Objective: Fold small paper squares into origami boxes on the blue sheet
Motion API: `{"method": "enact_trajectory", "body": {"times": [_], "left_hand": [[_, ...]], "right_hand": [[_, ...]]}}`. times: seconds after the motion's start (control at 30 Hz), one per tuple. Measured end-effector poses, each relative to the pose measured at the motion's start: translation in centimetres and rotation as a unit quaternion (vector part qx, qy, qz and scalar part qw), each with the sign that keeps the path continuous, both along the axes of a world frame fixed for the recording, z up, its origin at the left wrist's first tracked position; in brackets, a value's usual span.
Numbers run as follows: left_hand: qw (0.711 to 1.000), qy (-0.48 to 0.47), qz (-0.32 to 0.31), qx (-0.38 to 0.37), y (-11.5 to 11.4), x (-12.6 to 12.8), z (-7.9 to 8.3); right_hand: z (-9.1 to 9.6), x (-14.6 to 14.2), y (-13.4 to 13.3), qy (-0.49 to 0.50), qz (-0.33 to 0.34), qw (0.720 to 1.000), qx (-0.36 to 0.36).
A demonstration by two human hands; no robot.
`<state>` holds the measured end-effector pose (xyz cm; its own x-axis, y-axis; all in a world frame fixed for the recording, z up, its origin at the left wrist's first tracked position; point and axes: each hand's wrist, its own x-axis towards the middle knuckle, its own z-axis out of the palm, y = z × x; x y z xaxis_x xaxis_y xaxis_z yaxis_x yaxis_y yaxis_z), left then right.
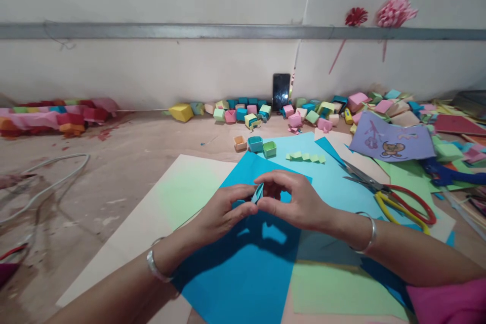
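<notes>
A small folded piece of blue paper (257,194) is held up between my two hands, over a large blue sheet (243,263). My left hand (224,210) pinches its left side between thumb and fingers. From the right, my right hand (290,197) has its thumb and curled fingers closed on the same piece. Just beyond the hands stand three little open paper boxes: an orange one (240,143), a teal one (255,144) and a green one (269,149). A zigzag-folded light green paper strip (306,157) lies to their right.
Scissors (391,192) with red and yellow handles lie at right, near a purple drawing (393,136) and a blue glue gun (448,172). A phone (281,92) leans on the wall among paper cubes (241,114). A white cable (81,174) curls at left.
</notes>
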<state>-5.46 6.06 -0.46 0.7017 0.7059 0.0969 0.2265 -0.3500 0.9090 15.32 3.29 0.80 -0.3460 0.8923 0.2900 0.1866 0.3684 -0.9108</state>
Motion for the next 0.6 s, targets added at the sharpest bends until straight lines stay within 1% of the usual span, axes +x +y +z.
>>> {"method": "enact_trajectory", "body": {"times": [0.07,0.13,0.2,0.33,0.47,0.6], "left_hand": [[1.000,0.011,-0.001,0.010,-0.09,-0.01,0.14],[0.999,0.027,0.015,0.015,-0.18,-0.07,0.39],[0.999,0.037,0.032,0.002,-0.26,-0.09,0.66],[0.998,0.034,0.046,-0.037,-0.37,0.07,0.94],[0.996,0.025,0.072,-0.052,-0.45,0.16,0.77],[0.997,0.013,0.065,-0.045,-0.47,0.05,0.70]], "right_hand": [[0.03,-0.08,-0.15,-0.006,-0.014,1.000,0.003],[0.00,-0.10,-0.20,0.004,-0.017,1.000,-0.004],[-0.01,-0.08,-0.22,0.018,-0.018,1.000,-0.014],[0.03,-0.04,-0.26,0.043,-0.024,0.998,-0.029],[-0.04,-0.09,-0.27,0.082,-0.003,0.995,-0.052],[-0.09,-0.08,-0.20,0.123,0.026,0.988,-0.086]]}}
